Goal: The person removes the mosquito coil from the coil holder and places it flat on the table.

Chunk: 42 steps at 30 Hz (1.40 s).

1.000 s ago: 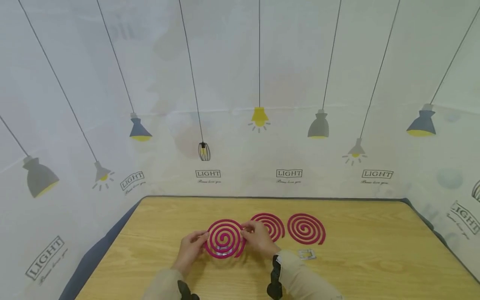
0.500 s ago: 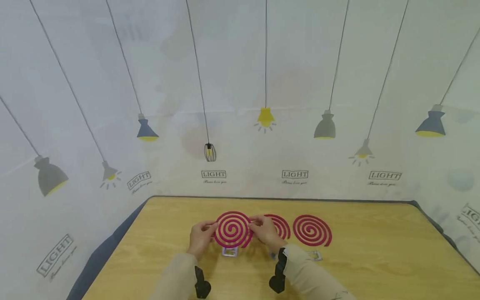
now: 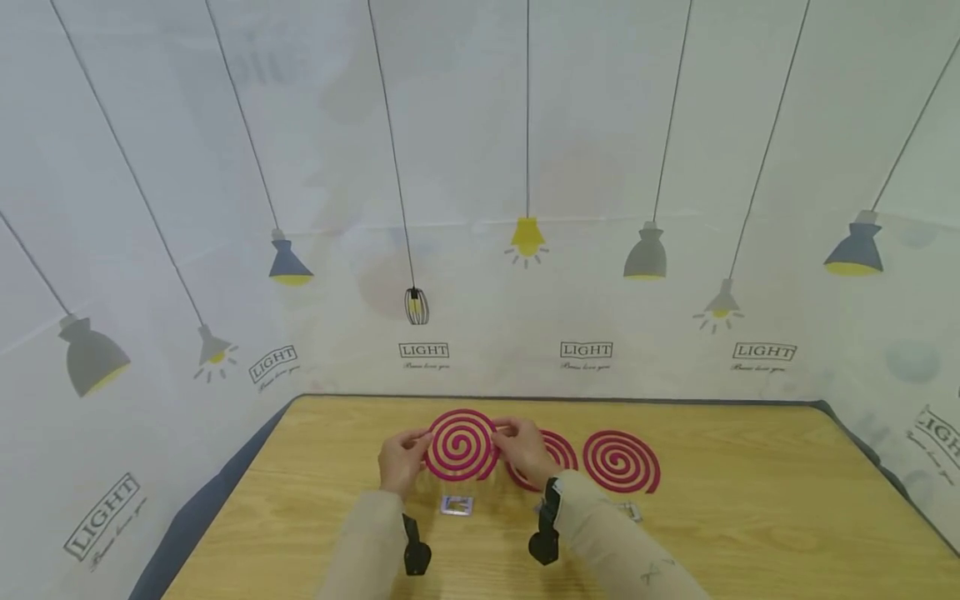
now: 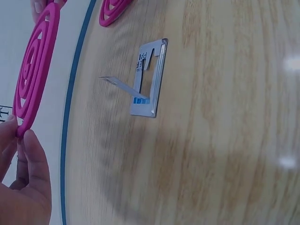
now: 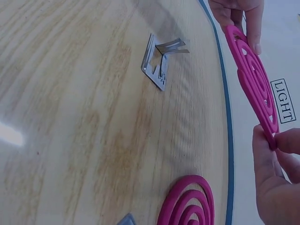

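Note:
A magenta mosquito coil (image 3: 459, 444) is held up over the table, its flat face toward the head view. The left hand (image 3: 402, 461) pinches its left rim between thumb and fingers, while the right hand (image 3: 523, 450) pinches the right rim. Both wrist views show the coil (image 4: 36, 70) nearly edge-on and clear of the tabletop. Below it on the table lies a thin metal coil stand (image 4: 157, 77) with a tongue bent upward. A second mosquito coil (image 3: 561, 454) lies flat, partly hidden behind the right hand and forearm.
A third coil (image 3: 621, 461) lies flat farther right. Near it another metal stand (image 3: 632, 511) is partly covered by the right sleeve (image 3: 607, 525). The wooden table (image 3: 765, 500) ends at a dark back edge, against a wall covering (image 3: 480, 167) printed with lamps.
Both hands have lifted the coil and carried it toward the back of the table. The metal stand, earlier overlapped by the coil, now shows in front of it. The view shifted slightly.

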Tool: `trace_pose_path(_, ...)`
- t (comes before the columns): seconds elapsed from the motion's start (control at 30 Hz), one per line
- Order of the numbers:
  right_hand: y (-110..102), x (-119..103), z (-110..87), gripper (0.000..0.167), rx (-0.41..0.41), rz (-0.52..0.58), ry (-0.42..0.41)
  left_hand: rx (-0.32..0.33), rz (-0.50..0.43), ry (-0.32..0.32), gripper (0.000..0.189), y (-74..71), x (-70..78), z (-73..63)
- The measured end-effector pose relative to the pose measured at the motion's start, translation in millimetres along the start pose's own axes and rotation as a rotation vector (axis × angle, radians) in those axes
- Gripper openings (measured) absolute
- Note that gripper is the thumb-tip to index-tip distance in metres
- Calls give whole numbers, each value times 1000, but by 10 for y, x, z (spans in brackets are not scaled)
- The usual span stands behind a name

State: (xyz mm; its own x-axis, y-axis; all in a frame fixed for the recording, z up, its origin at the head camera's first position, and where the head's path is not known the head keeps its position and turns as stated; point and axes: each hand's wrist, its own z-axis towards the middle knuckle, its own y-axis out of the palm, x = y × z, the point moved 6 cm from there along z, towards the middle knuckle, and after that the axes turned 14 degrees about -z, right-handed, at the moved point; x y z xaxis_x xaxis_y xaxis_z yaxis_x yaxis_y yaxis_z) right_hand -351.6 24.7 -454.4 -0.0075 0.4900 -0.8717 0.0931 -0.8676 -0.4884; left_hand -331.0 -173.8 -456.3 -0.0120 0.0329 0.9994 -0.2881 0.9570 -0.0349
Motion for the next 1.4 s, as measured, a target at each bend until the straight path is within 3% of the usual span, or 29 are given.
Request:
trace_pose_path(0.3,-34,-45,116,27,-8,-45,15,-12,-69,15,25,32,11,56)
trace_pose_path(0.93,8,29,163,26,14,-106,-16,-35,0,-5,26,77,-125,65)
trace_pose_path(1.13,-7,81,161,27,21,-73,-4,-10,-22,14,25,94,-144,58)
trace_pose_path(1.4,31,125,168,27,-3,-47,4,44,22,13,24,54,-183,80)
